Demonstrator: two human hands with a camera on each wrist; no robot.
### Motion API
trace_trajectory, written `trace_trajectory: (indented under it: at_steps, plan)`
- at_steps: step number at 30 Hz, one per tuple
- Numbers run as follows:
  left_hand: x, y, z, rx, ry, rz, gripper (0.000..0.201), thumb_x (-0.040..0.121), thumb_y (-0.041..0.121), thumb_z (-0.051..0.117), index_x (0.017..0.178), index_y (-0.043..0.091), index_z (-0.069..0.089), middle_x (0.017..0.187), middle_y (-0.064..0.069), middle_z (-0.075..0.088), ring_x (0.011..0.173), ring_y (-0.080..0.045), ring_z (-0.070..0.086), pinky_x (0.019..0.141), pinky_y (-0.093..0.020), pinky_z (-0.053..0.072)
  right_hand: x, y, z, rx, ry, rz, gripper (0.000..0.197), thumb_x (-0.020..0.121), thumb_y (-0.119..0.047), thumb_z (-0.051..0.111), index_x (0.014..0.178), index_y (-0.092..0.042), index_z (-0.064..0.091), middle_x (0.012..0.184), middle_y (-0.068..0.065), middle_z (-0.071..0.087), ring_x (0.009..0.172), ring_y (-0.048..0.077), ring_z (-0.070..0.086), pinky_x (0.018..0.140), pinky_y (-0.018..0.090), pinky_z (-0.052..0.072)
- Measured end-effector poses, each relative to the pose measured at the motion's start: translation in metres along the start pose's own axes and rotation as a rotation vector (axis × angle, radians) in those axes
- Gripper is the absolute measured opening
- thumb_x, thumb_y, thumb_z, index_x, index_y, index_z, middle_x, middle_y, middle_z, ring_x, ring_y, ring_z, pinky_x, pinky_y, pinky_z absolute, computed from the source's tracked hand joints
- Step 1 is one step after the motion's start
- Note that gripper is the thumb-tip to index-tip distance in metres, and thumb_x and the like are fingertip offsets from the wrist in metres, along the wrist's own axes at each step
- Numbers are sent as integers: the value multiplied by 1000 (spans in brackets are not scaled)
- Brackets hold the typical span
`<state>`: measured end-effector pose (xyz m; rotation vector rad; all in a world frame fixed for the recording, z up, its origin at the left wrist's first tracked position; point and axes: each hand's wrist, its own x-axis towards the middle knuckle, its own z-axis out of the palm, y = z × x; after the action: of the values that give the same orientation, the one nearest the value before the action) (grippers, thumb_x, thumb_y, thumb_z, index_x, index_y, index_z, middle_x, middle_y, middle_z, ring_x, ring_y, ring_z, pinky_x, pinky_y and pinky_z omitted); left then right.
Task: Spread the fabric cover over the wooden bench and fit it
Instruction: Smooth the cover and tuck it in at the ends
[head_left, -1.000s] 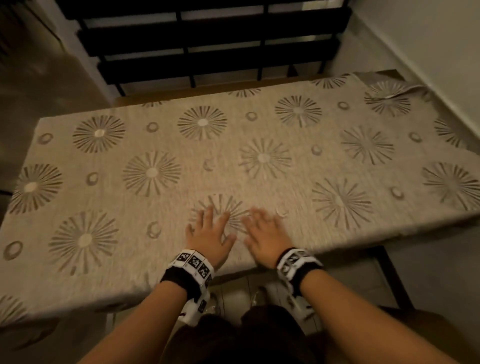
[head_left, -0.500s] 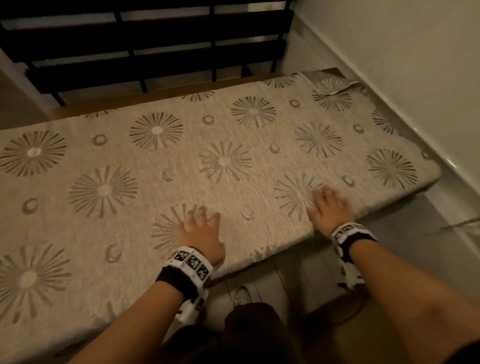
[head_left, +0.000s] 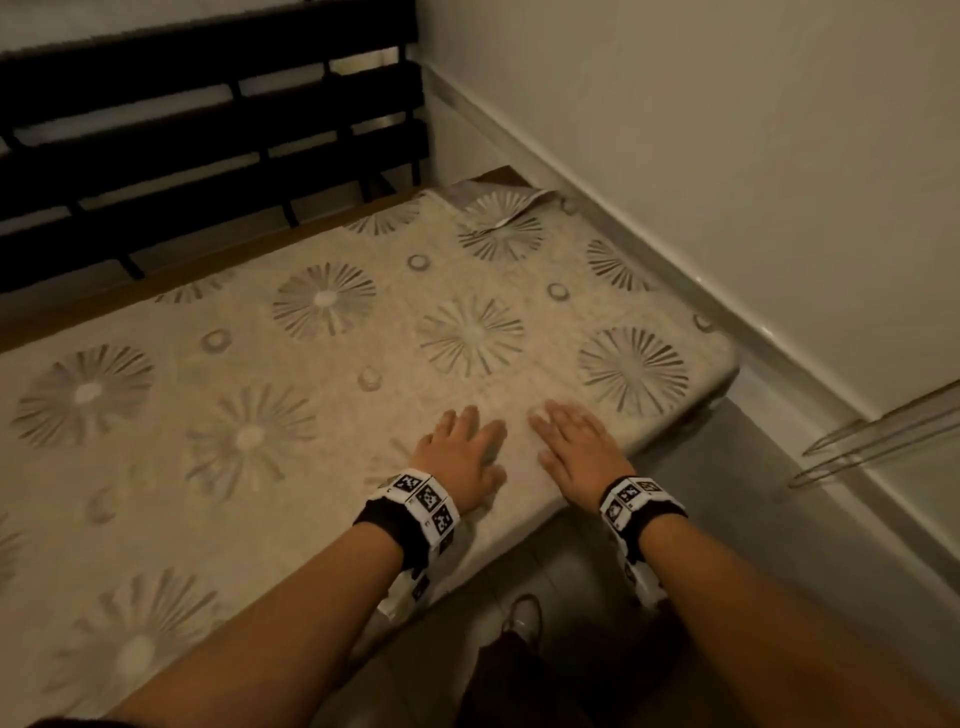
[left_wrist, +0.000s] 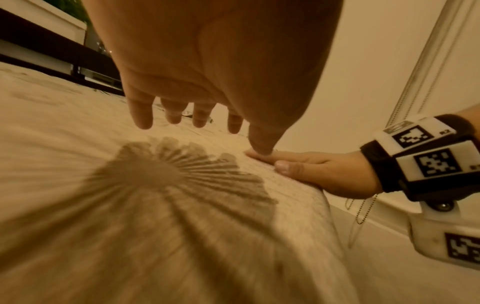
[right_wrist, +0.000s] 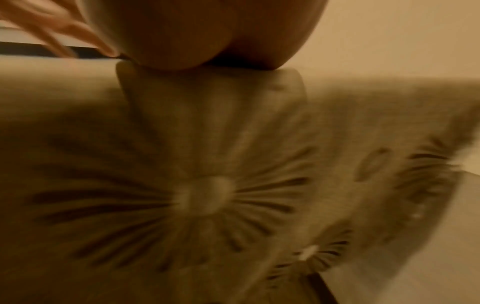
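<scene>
The fabric cover (head_left: 322, 395) lies spread over the wooden bench (head_left: 156, 283). Left hand (head_left: 460, 460) and right hand (head_left: 576, 452) press flat near the right end, fingers straight, gripping nothing, apparently smoothing it; the far right corner is folded back

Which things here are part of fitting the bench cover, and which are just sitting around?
Part of the job:
- fabric cover, far corner folded back
- wooden bench, a strip bare along the back
- left hand, fingers straight above the cover
- right hand, flat on the cover

Just there:
- dark slatted rail
- clear hangers
- wall
</scene>
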<state>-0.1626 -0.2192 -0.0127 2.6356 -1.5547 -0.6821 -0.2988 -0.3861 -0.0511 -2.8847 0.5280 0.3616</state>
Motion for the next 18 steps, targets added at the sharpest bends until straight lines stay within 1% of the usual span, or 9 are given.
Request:
trace_trajectory:
  at_steps: [2,4,6,9,12,14,15,17,18]
  plan:
    - [26,18,-3,61,-76,3,67,88,57,43,145,40,12,159,-6,8,144,-35,12,107,-59,30,-2,59,-7,20,20,117,81,82,-59,-8,153,-25,13,161,4,9,149,21,8,116,32,-3]
    - [40,27,-4,120,-140,-35,70,83,61,47,142,45,13,157,-6,9,142,-36,16,102,-61,34,-5,109,-13,62,46,212,84,81,-62,-12,153,-24,10,162,4,6,149,21,2,116,30,-8]
    - [47,31,-8,118,-183,-68,71,77,62,53,139,47,20,151,-5,16,137,-34,22,97,-57,42,-7,152,-15,143,87,323,77,85,-60,-3,153,-26,9,162,1,1,149,20,-1,118,34,-3]
    - [57,49,-31,171,-281,-67,70,76,55,61,137,42,28,142,-3,31,127,-30,38,96,-44,46,-3,194,-21,220,119,455,58,99,-47,19,153,-27,10,162,1,0,149,21,-1,120,42,6]
    - [95,95,-62,296,-308,63,54,85,46,57,135,31,43,134,-3,52,122,-26,52,97,-36,44,12,218,-33,332,160,547,54,101,-39,26,152,-24,16,161,6,13,147,25,14,120,41,15]
    - [135,137,-75,259,-224,202,44,90,43,50,131,28,50,128,-5,60,121,-27,55,97,-36,44,19,230,-38,563,248,652,54,99,-38,31,150,-21,25,157,8,27,142,27,29,117,42,24]
    - [156,159,-78,196,-171,262,42,90,42,48,129,27,52,126,-7,61,120,-28,56,96,-37,45,23,238,-35,732,306,730,55,97,-42,34,148,-21,29,155,7,31,140,27,33,116,43,27]
    - [198,198,-81,59,-105,346,41,92,39,48,129,20,53,127,-9,59,118,-31,55,98,-40,45,23,250,-35,1067,379,880,67,91,-59,38,145,-21,35,152,6,37,138,28,38,115,46,29]
    - [217,214,-81,13,-88,371,41,93,37,48,129,18,53,129,-10,57,118,-30,54,99,-41,44,23,256,-35,1206,390,932,75,86,-68,41,141,-17,42,148,8,42,135,30,41,113,46,30]
